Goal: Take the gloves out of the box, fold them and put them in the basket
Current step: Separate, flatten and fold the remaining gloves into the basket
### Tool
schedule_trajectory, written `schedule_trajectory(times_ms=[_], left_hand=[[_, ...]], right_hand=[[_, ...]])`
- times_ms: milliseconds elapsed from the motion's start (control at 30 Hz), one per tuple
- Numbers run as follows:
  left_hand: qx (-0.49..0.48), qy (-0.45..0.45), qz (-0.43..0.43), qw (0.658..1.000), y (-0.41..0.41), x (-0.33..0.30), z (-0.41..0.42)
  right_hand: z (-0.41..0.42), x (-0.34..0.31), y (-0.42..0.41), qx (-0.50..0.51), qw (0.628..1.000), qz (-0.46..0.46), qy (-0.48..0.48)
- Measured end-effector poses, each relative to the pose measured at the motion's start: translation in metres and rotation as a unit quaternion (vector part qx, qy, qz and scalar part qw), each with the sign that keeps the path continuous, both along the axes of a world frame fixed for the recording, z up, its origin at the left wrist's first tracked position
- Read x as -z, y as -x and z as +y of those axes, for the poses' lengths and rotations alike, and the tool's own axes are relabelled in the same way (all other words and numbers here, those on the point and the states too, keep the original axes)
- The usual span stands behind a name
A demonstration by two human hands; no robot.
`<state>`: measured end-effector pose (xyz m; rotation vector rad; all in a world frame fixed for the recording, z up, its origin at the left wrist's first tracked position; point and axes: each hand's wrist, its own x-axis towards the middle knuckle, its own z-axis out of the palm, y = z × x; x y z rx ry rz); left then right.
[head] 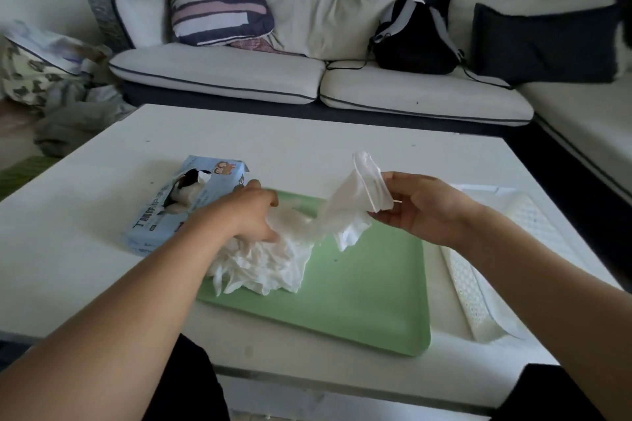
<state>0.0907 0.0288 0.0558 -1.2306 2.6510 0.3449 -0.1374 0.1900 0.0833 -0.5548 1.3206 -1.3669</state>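
Note:
A light blue glove box (191, 198) lies on the white table at the left, its top torn open with a glove poking out. A heap of thin white gloves (263, 263) lies on the left end of a green tray (359, 290). My left hand (249, 215) rests on top of the heap and grips one end of a stretched white glove (355, 205). My right hand (420, 205) pinches the other end, lifted above the tray. A white perforated basket (478, 270) lies at the right of the tray.
The white table (102, 267) stands in front of a sofa (307, 79) with cushions and a black backpack (413, 37). Clothes and bags are piled on the floor at the left. My dark-clothed knees show below the table's front edge.

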Motion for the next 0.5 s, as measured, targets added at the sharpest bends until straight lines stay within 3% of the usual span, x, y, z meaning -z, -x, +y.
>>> schedule_trajectory(times_ms=[67, 167, 333, 400, 500], left_hand=[[0.008, -0.044, 0.091, 0.995, 0.004, -0.020, 0.011], [0.019, -0.239, 0.298, 0.924, 0.020, -0.039, 0.046], [0.027, -0.121, 0.432, 0.893, 0.051, -0.016, 0.051], [0.011, -0.084, 0.447, 0.891, 0.046, -0.019, 0.034], [-0.027, 0.051, 0.407, 0.912, 0.020, -0.019, 0.002]], right_hand=[[0.000, 0.000, -0.001, 0.007, 1.000, -0.031, 0.003], [-0.002, 0.004, -0.010, -0.007, 1.000, -0.030, 0.005], [-0.006, 0.007, -0.023, -0.019, 0.999, -0.018, 0.032], [-0.005, 0.005, -0.018, 0.009, 0.999, -0.023, 0.036], [0.000, -0.004, 0.000, 0.044, 0.998, -0.026, 0.047]])
